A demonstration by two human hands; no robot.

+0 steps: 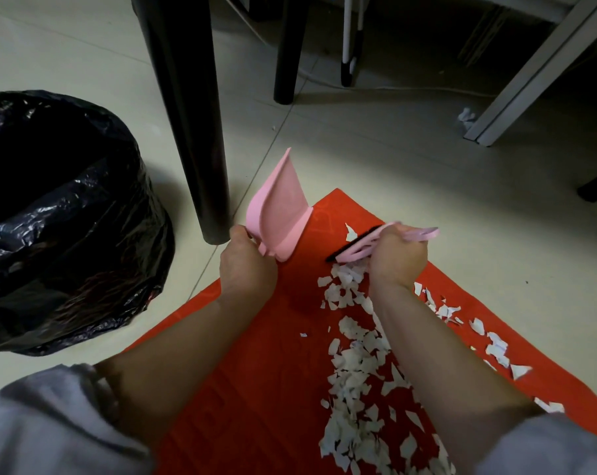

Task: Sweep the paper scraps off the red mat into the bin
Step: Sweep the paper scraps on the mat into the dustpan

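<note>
A red mat point(266, 382) lies on the tiled floor under my arms. Several white paper scraps point(355, 368) are strewn in a band down its right half. My left hand point(245, 265) grips the handle of a pink dustpan point(278, 207), which is tilted up with its mouth pointing away, above the mat's far left edge. My right hand point(394, 258) is shut on a small pink brush point(358, 246) with black bristles, resting on the mat at the far end of the scrap band. The bin point(60, 217), lined with a black plastic bag, stands on the floor to the left.
A thick black table leg point(194, 125) stands right beside the dustpan, a second black leg point(288, 49) further back. A white frame leg point(530, 77) slants at the far right, with a crumpled paper bit point(466, 118) by it. A white cable point(393, 87) runs along the floor.
</note>
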